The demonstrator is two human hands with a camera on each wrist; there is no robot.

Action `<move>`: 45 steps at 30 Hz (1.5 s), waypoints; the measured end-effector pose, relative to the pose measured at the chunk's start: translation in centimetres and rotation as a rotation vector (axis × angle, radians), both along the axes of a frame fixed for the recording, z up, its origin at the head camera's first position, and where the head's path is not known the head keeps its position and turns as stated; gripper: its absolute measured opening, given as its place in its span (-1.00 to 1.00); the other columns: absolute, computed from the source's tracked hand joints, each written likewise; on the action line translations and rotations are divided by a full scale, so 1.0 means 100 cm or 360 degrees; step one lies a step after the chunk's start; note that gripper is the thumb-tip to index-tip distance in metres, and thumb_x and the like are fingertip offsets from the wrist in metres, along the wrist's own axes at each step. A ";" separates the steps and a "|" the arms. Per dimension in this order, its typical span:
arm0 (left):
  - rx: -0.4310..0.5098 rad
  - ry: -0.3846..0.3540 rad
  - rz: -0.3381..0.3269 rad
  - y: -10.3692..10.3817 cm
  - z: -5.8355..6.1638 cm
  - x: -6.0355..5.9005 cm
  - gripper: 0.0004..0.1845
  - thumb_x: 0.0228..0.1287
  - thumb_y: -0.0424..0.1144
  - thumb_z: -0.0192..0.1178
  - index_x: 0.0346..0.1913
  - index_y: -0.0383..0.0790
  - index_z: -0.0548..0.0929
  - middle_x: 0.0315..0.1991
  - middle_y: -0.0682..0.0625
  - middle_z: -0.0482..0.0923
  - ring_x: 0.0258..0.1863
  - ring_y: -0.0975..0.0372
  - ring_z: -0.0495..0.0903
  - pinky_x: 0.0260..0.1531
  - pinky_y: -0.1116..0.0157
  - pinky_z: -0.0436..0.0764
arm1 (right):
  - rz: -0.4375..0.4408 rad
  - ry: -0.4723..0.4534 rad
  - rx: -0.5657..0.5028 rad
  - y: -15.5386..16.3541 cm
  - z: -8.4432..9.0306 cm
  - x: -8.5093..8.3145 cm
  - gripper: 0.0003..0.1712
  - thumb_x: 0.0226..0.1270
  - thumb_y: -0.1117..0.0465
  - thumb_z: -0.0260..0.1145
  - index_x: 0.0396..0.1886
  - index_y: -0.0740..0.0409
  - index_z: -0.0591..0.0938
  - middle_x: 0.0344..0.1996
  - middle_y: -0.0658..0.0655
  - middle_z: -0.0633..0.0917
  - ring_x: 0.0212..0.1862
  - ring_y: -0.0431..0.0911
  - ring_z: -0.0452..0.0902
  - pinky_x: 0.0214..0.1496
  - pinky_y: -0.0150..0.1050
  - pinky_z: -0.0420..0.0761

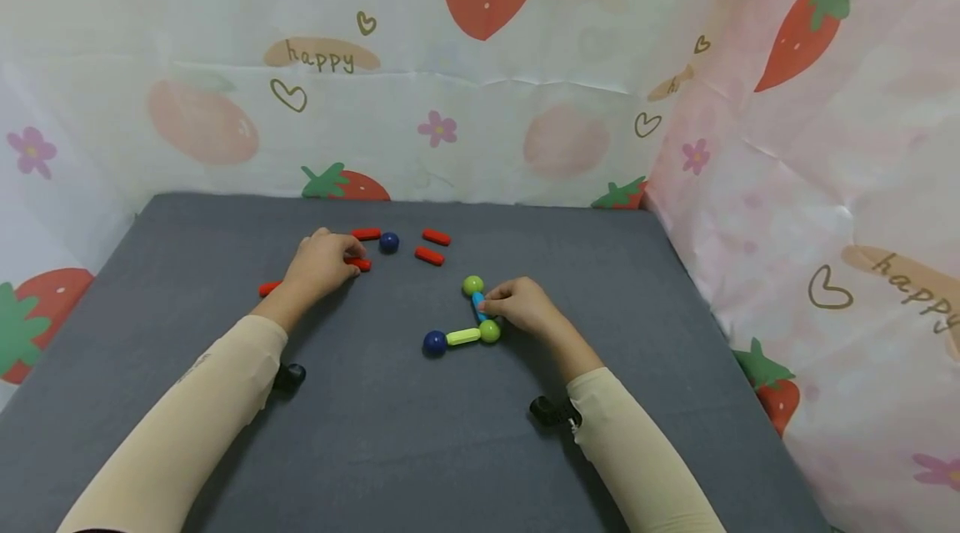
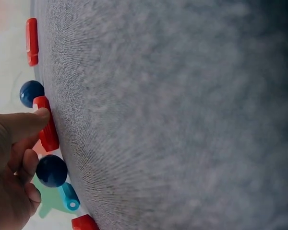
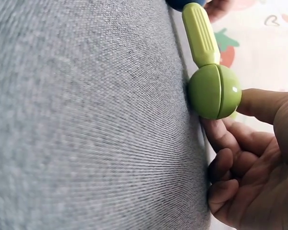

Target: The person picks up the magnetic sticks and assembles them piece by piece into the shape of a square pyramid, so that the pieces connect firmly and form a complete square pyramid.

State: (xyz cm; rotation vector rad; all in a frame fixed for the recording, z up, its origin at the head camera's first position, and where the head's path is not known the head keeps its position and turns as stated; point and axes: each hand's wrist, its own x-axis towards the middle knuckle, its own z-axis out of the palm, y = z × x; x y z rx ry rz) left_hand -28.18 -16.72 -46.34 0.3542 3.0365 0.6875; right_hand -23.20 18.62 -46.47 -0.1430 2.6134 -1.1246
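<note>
My left hand pinches a red stick between thumb and fingers, low over the grey cloth. Dark blue balls show on both sides of that stick in the left wrist view. With thumb and fingertips, my right hand pinches a light blue stick. This stick runs between a far green ball and a nearer green ball. From the nearer ball a yellow-green stick leads left to a dark blue ball. In the right wrist view the light blue stick is hidden.
Two loose red sticks lie beyond the joined pieces. Another dark blue ball sits beside a red stick at the back. One more red stick is partly behind my left wrist. A strawberry-print sheet hangs behind the table.
</note>
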 end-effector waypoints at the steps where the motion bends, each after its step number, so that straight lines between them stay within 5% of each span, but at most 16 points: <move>1: -0.0007 0.0011 -0.0010 0.000 0.000 0.000 -0.74 0.34 -0.30 0.37 0.06 -0.20 0.75 -0.02 -0.15 0.71 0.07 -0.06 0.42 0.19 -0.07 0.35 | -0.0002 -0.0003 -0.0003 0.000 0.000 0.000 -0.71 0.33 -0.02 0.46 -0.16 0.09 0.84 -0.08 0.06 0.77 -0.17 -0.11 0.58 -0.16 -0.23 0.54; 15: -0.0072 0.0070 -0.0108 0.004 -0.001 -0.001 -0.83 0.32 -0.24 0.39 -0.06 -0.12 0.80 -0.11 -0.08 0.76 -0.03 -0.02 0.44 0.11 -0.07 0.35 | -0.0043 -0.0005 -0.0025 -0.001 -0.003 0.000 -0.71 0.35 -0.01 0.46 -0.13 0.09 0.83 -0.02 0.06 0.76 -0.11 -0.10 0.59 -0.10 -0.21 0.56; 27: 0.0207 -0.0087 -0.0072 0.025 0.009 -0.001 -0.77 0.37 -0.12 0.36 0.03 -0.05 0.74 -0.04 -0.01 0.70 0.04 0.04 0.38 -0.04 0.04 0.46 | -0.0060 -0.0007 -0.0043 -0.002 -0.004 0.002 -0.70 0.36 0.00 0.45 -0.09 0.10 0.82 0.01 0.08 0.75 -0.02 -0.06 0.63 0.04 -0.08 0.61; 43: 0.0284 -0.0063 -0.0421 0.082 -0.001 -0.002 -0.76 0.36 -0.14 0.38 0.04 -0.05 0.79 -0.01 0.07 0.75 -0.06 0.15 0.61 0.14 0.03 0.54 | -0.0087 -0.0008 -0.0053 -0.004 -0.004 0.004 -0.72 0.35 0.00 0.46 -0.14 0.10 0.83 -0.05 0.07 0.76 -0.05 -0.06 0.62 0.00 -0.10 0.61; 45: 0.0301 -0.0075 -0.0449 0.087 -0.003 -0.002 -0.77 0.36 -0.13 0.38 0.03 -0.04 0.79 0.00 0.06 0.75 -0.09 0.17 0.63 0.03 0.09 0.61 | -0.0093 -0.0001 -0.0056 -0.003 -0.004 0.004 -0.72 0.34 0.01 0.46 -0.14 0.10 0.83 -0.05 0.07 0.76 -0.05 -0.06 0.62 0.00 -0.10 0.61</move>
